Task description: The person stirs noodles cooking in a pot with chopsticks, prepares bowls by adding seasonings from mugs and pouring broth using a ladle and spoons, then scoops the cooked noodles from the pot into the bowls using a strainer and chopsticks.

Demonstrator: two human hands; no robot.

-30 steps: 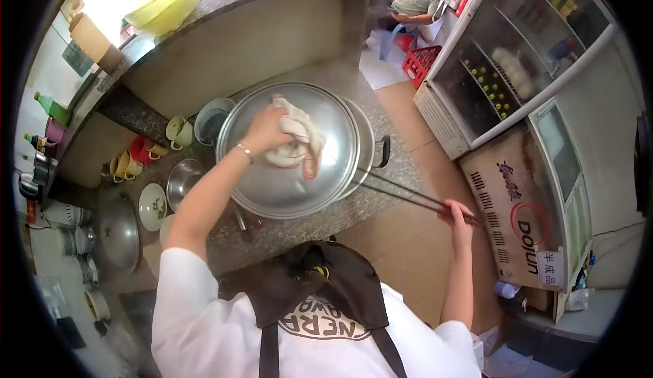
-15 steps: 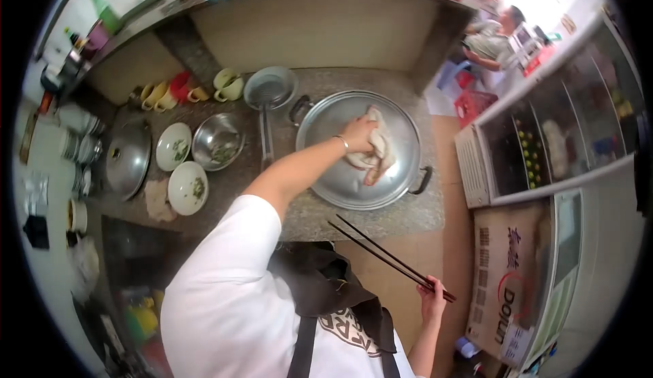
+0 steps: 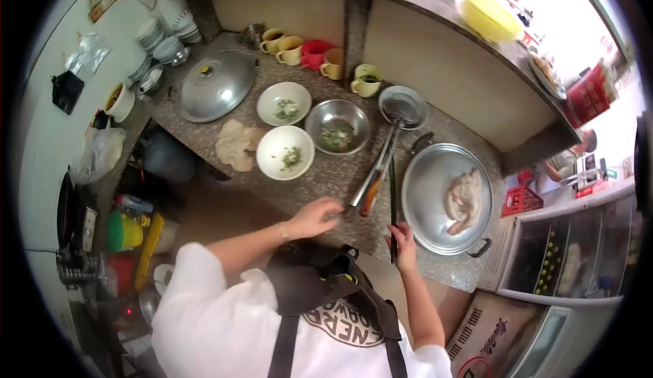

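Observation:
My right hand [image 3: 403, 243] is closed around a pair of long dark chopsticks [image 3: 393, 194], which point away from me over the counter's front edge. My left hand [image 3: 316, 217] is empty at the front edge, fingers partly spread and a little blurred. Just right of its fingertips lie the metal handle and the wooden handle [image 3: 371, 198] of utensils whose heads rest in a round metal strainer [image 3: 403, 100]. Beyond my right hand sits a wide metal lid [image 3: 435, 198] on a two-handled pan. A crumpled whitish cloth [image 3: 464, 201] lies on this lid.
Two white bowls [image 3: 259, 157] and a steel bowl [image 3: 310, 125] hold chopped greens. Left of them are a cloth [image 3: 235, 145] and a domed lid [image 3: 216, 87]. Several mugs [image 3: 290, 52] line the back wall. A fridge [image 3: 578, 255] stands to the right, with a person beyond.
My left hand has let go of the cloth on the lid and swung left to the counter edge. My right hand has brought the chopsticks up to the counter. The view has turned left.

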